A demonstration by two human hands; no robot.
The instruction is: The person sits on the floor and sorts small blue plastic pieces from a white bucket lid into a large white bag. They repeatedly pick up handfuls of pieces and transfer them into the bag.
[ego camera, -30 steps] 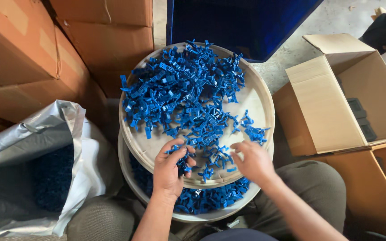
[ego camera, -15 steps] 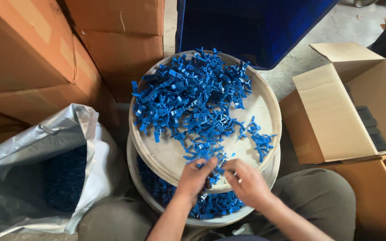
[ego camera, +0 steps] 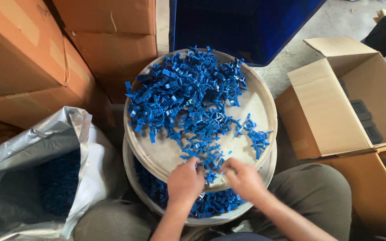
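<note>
Both hands work the near edge of the round tray (ego camera: 264,111), w/ blue plastic clips (ego camera: 188,98) heaped far-left. Left hand (ego camera: 184,183) & right hand (ego camera: 244,178): fingers curled, pinching clips over the bucket (ego camera: 157,205) beneath. Foil bag (ego camera: 32,147) sits left.

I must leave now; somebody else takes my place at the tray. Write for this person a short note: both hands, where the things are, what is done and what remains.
Left hand: at the near edge of the round beige tray, fingers among the small blue plastic clips; whether it holds one I cannot tell.
Right hand: beside it, fingers curled over the same clips; grip unclear.
Done: more blue clips lie in the white bucket under the tray and in the silver bag.
Left: a large pile on the tray.
</note>
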